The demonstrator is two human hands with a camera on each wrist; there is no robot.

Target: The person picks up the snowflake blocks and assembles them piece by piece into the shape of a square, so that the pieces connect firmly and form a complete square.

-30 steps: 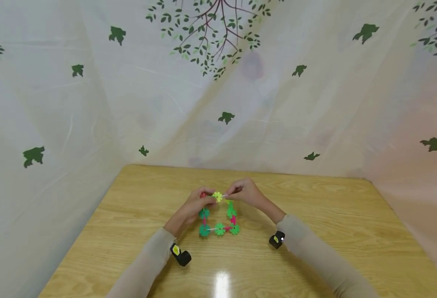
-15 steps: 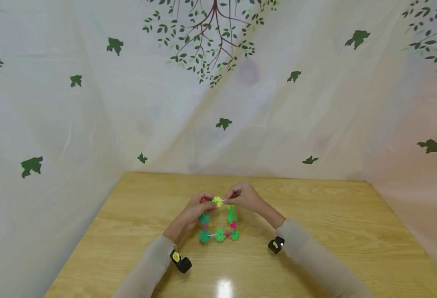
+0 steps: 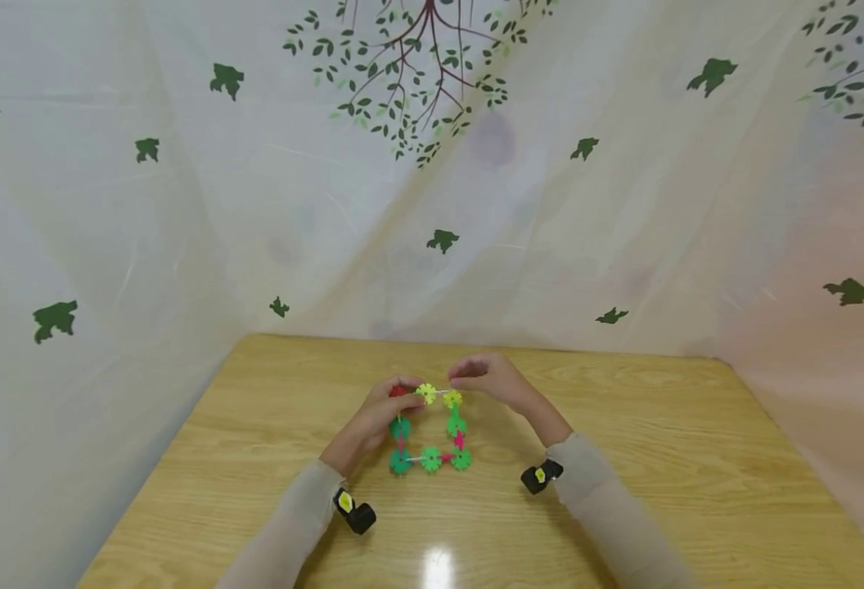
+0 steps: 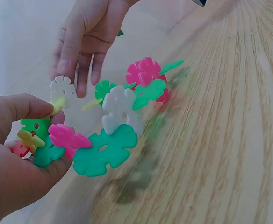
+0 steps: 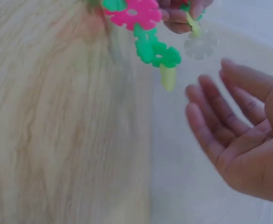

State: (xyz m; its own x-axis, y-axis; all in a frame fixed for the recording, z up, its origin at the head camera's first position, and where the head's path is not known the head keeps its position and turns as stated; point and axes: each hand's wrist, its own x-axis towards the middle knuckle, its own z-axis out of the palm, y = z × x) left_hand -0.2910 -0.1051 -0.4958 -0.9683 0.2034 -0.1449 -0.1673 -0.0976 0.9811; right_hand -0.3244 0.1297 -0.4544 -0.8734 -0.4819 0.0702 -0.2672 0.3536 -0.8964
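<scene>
A chain of notched plastic snowflake discs (image 3: 431, 459), slotted together in green, pink, yellow, red and white, forms a near-square loop over the table. My left hand (image 3: 376, 415) grips its far-left corner, the thumb pinching a yellow disc (image 4: 58, 105) that carries a white disc (image 4: 63, 91). At the chain's other end, a yellow disc (image 5: 168, 78) juts from a green one (image 5: 160, 55). A gap separates it from the white disc (image 5: 201, 44) in both wrist views. My right hand (image 5: 244, 135) is just beside the white disc, fingers apart and holding nothing.
The wooden table (image 3: 623, 458) stretches out on both sides of the hands. Behind it hangs a pale cloth backdrop (image 3: 314, 204) printed with leaves and birds. Black wrist cameras (image 3: 356, 514) sit on both sleeves.
My right hand has let go of the white disc, its fingers opening and drawing back slightly to the right. The far-right yellow disc now shows more fully. My left hand keeps its grip.
</scene>
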